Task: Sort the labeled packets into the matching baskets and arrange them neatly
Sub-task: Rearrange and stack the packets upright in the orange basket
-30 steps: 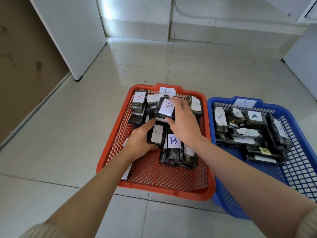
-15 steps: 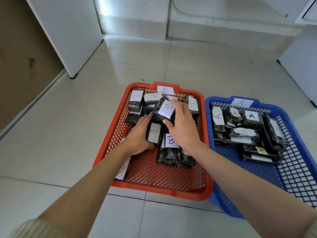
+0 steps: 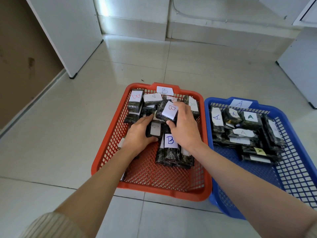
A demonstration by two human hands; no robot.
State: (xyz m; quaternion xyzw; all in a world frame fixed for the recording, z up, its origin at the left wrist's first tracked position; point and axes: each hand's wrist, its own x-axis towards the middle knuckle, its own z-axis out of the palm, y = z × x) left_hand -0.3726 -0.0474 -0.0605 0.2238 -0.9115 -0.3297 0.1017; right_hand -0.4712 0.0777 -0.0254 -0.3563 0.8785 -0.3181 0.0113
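An orange basket (image 3: 109,152) tagged B holds several dark wrapped packets with white B labels. My right hand (image 3: 185,127) grips one tilted packet (image 3: 167,111) with a red B label, above the pile. My left hand (image 3: 139,134) curls round a dark packet (image 3: 155,129) with a small white label, thumb under its near end. A packet with a blue B (image 3: 169,148) lies just in front of both hands. To the right, a blue basket (image 3: 291,169) tagged A holds several A-labelled packets (image 3: 243,133).
Both baskets sit side by side on a glossy tiled floor (image 3: 60,134). A white cabinet panel (image 3: 68,31) stands at the back left, another white unit (image 3: 301,62) at the far right. A low white wall ledge (image 3: 205,26) runs behind.
Both hands have shifted slightly deeper into the orange basket; the right hand keeps hold of the red-B packet and the left hand has closed further around the small-label packet.
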